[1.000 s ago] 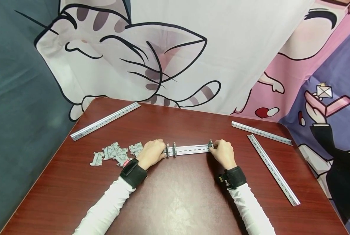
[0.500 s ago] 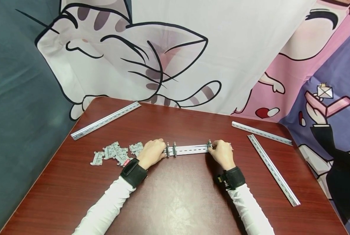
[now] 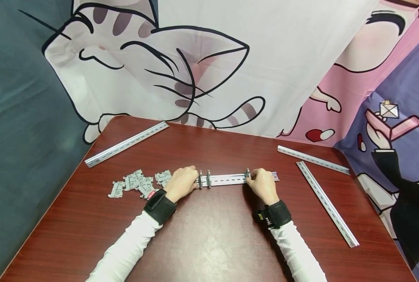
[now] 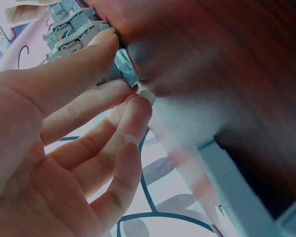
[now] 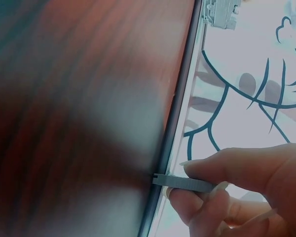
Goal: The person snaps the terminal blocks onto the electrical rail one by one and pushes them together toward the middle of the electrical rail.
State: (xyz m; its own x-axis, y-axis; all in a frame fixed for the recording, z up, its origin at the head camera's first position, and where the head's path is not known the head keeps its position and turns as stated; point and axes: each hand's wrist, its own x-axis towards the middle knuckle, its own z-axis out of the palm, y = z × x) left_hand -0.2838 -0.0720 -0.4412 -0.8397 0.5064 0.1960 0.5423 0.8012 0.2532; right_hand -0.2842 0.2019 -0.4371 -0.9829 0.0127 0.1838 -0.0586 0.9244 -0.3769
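Observation:
A slotted metal DIN rail [image 3: 228, 179] lies crosswise in the middle of the table in the head view. My left hand [image 3: 182, 183] grips its left end; in the left wrist view the thumb and index finger pinch the rail end [image 4: 125, 67]. Just right of that hand, two grey terminal blocks [image 3: 209, 179] stand upright on the rail. My right hand [image 3: 263, 185] pinches another thin grey terminal block [image 5: 185, 182] between thumb and fingers, standing across the rail further right. The rail's right tip [image 3: 275, 176] shows beyond this hand.
Several loose grey terminal blocks [image 3: 133, 181] lie left of my left hand, one touching a small red-marked piece [image 3: 151, 194]. A spare rail [image 3: 126, 145] lies at the back left. Two more, a shorter-looking rail [image 3: 313, 159] and a slanted rail [image 3: 327, 203], lie on the right.
My right hand has moved left along the rail with the pinched terminal block, uncovering the rail's right tip. The left hand stays at the left end.

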